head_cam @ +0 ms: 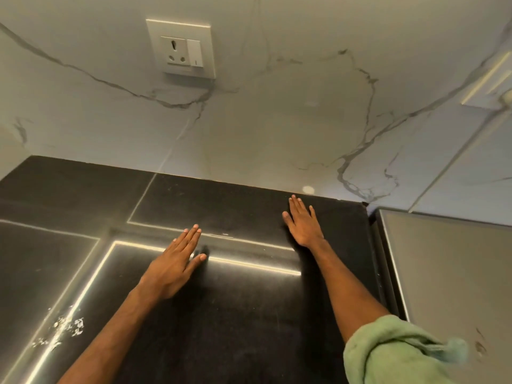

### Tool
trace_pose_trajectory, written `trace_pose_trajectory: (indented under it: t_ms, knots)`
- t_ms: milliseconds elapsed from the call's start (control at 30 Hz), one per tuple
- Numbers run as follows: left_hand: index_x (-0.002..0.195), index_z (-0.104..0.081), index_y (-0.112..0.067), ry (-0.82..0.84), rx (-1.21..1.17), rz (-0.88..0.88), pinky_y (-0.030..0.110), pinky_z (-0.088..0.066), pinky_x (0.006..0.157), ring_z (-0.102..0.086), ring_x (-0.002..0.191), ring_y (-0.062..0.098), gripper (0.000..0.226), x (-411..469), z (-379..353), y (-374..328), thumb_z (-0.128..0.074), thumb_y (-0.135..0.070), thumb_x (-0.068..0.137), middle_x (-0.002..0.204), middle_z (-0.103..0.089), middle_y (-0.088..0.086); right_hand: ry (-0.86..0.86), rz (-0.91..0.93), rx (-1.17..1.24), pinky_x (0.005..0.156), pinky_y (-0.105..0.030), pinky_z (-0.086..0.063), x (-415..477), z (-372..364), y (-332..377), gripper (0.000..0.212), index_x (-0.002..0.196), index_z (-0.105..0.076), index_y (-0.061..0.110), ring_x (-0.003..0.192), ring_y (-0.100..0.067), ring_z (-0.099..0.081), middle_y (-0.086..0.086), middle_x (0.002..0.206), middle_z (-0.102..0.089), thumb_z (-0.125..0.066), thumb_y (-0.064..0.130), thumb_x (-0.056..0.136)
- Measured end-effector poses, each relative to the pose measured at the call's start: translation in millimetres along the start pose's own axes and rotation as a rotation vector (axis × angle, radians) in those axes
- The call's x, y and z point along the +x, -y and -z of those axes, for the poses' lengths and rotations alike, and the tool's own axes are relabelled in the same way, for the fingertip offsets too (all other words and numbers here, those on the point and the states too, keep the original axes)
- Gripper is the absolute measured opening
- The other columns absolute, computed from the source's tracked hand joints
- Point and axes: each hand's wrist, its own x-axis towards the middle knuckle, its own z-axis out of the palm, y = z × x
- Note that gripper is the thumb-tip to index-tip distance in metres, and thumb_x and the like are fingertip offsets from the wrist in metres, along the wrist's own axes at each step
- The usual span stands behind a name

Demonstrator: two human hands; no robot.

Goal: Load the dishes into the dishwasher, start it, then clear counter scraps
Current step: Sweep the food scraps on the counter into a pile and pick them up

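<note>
A black stone counter (243, 314) fills the lower half of the head view. My left hand (177, 261) lies flat on it near the middle, fingers straight and together, pointing toward the wall. My right hand (303, 221) rests flat farther back, close to the wall joint, fingers straight. Neither hand holds anything. White crumbs and smears, the scraps (65, 329), lie on the counter at the lower left, well apart from both hands. A green rolled sleeve (388, 353) covers my right upper arm. No dishes or dishwasher are in sight.
A marble-patterned wall (277, 120) rises behind the counter, carrying a power socket with switch (181, 49). A grey metal appliance top (448, 273) adjoins the counter's right edge. Another wall plate (490, 79) shows at the far right.
</note>
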Motion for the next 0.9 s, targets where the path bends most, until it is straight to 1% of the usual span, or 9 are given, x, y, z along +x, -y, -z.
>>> trace_pose_trajectory:
  t_ms: [167, 300, 367, 433, 500, 567, 633, 767, 900]
  knots:
    - [0.155, 0.008, -0.029, -0.011, 0.006, 0.060, 0.020, 0.008, 0.117, 0.016, 0.147, -0.001, 0.073, -11, 13, 24, -0.013, -0.064, 0.095, 0.161, 0.016, -0.014, 0.068, 0.267, -0.130, 0.124, -0.047, -0.004, 13, -23, 60, 0.080, 0.159, -0.001, 0.015, 0.152, -0.012, 0.007, 0.001, 0.166, 0.006, 0.000, 0.064, 0.095]
    - [0.155, 0.007, -0.029, -0.022, 0.005, 0.072, 0.025, 0.005, 0.120, 0.015, 0.147, 0.000, 0.071, -15, 15, 33, -0.016, -0.062, 0.097, 0.162, 0.013, -0.013, 0.227, 0.562, -0.038, 0.124, -0.035, 0.005, -20, -41, 103, 0.069, 0.159, -0.004, 0.021, 0.151, -0.005, 0.006, 0.007, 0.166, 0.002, -0.009, 0.058, 0.102]
    - [0.156, 0.005, -0.029, -0.011, -0.001, 0.066, 0.023, 0.006, 0.119, 0.015, 0.148, 0.001, 0.072, -26, 17, 44, -0.015, -0.065, 0.097, 0.162, 0.012, -0.014, 0.229, 0.496, 0.173, 0.123, -0.030, 0.006, -40, -37, 97, 0.072, 0.159, -0.008, 0.025, 0.151, -0.001, 0.002, 0.011, 0.165, -0.002, -0.003, 0.063, 0.099]
    - [0.157, 0.002, -0.027, -0.019, -0.001, 0.071, 0.021, 0.007, 0.118, 0.012, 0.149, 0.003, 0.081, -42, 17, 65, -0.008, -0.073, 0.091, 0.162, 0.009, -0.014, 0.063, 0.292, 0.264, 0.124, -0.032, 0.003, -55, -33, 71, 0.075, 0.158, -0.011, 0.025, 0.151, -0.002, -0.001, 0.013, 0.164, -0.004, 0.003, 0.065, 0.096]
    - [0.157, -0.002, -0.024, -0.046, -0.028, 0.117, 0.020, 0.007, 0.118, 0.008, 0.150, 0.006, 0.091, -61, 19, 89, -0.003, -0.080, 0.085, 0.162, 0.005, -0.013, -0.030, 0.164, 0.144, 0.125, -0.035, 0.001, -68, -37, 56, 0.078, 0.158, -0.009, 0.020, 0.152, -0.007, 0.001, 0.010, 0.164, -0.001, 0.007, 0.065, 0.096]
    - [0.156, -0.005, -0.022, -0.076, -0.088, 0.186, 0.019, 0.007, 0.118, 0.006, 0.150, 0.008, 0.086, -84, 23, 109, -0.012, -0.074, 0.088, 0.162, 0.002, -0.011, -0.019, 0.132, -0.029, 0.125, -0.038, 0.002, -73, -52, 70, 0.078, 0.158, -0.003, 0.016, 0.152, -0.011, 0.007, 0.004, 0.165, 0.005, 0.008, 0.062, 0.096]
    - [0.157, -0.008, -0.022, -0.116, -0.134, 0.267, 0.016, 0.007, 0.118, 0.005, 0.151, 0.005, 0.078, -112, 26, 131, -0.018, -0.064, 0.092, 0.163, 0.000, -0.012, -0.033, 0.124, -0.094, 0.124, -0.039, 0.002, -74, -70, 102, 0.081, 0.157, 0.001, 0.012, 0.152, -0.015, 0.010, -0.001, 0.165, 0.010, 0.008, 0.064, 0.095]
    - [0.157, -0.011, -0.021, -0.164, -0.187, 0.493, 0.019, 0.005, 0.119, 0.004, 0.150, 0.003, 0.090, -186, 20, 188, -0.008, -0.077, 0.087, 0.164, -0.004, -0.007, -0.023, 0.221, -0.094, 0.125, -0.040, -0.001, -71, -103, 179, 0.087, 0.158, 0.001, 0.008, 0.153, -0.019, 0.009, -0.006, 0.165, 0.010, 0.003, 0.068, 0.094]
    - [0.157, -0.002, -0.016, -0.150, -0.126, 0.562, 0.030, 0.005, 0.122, 0.006, 0.152, 0.015, 0.102, -221, -12, 209, 0.006, -0.084, 0.081, 0.164, 0.004, -0.005, 0.072, 0.406, -0.048, 0.123, -0.036, 0.007, -81, -141, 278, 0.096, 0.158, -0.004, 0.006, 0.153, -0.020, 0.009, -0.008, 0.166, 0.005, 0.007, 0.071, 0.089]
